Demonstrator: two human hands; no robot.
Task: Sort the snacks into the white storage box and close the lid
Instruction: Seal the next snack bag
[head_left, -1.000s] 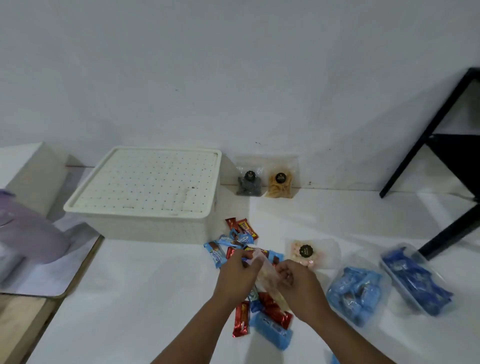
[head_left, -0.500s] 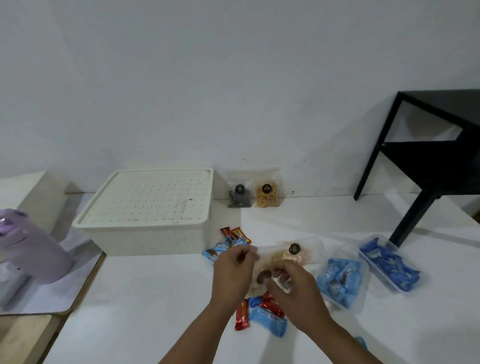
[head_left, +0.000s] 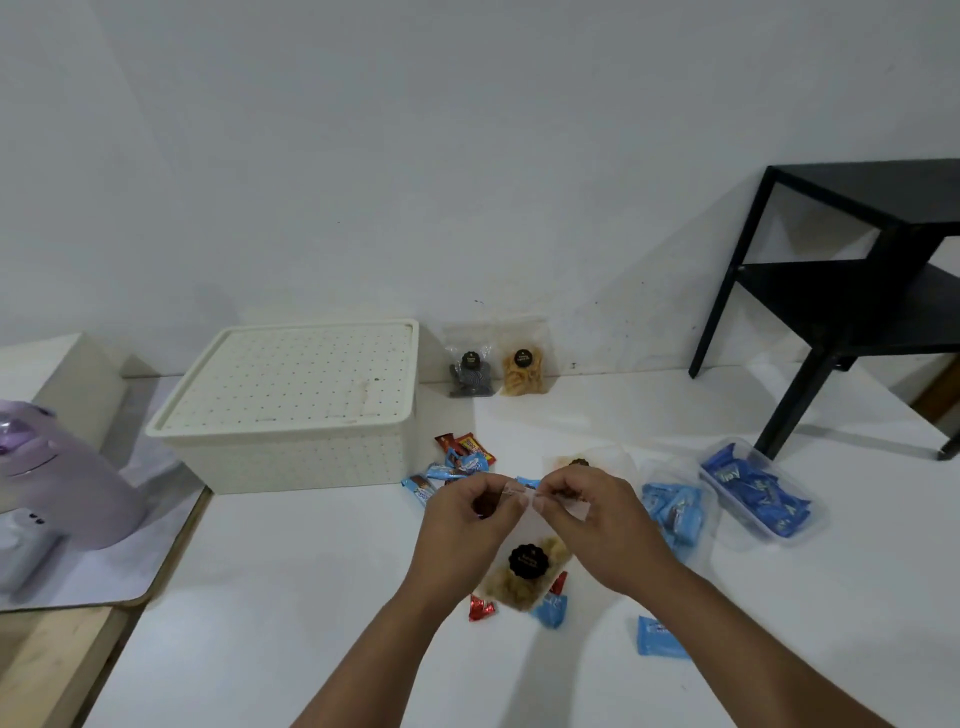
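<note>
Fingers of the left hand (head_left: 470, 525) and right hand (head_left: 597, 519) pinch the top edge of a clear snack pouch (head_left: 524, 571), black-labelled, holding pale crisps, above the worktop (head_left: 291, 597). The lidded white storage box (head_left: 296, 405) sits behind.

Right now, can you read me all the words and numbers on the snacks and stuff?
No text here is sharp enough to read.
Clear snack bag pinched by the left hand and right hand: round black sticker, pale print, blurred.
Two bags by the wall: black stickers, too small.
Dark blue packets in the clear tray: white lettering, blurred.
Red and blue wrappers: unreadable.
</note>
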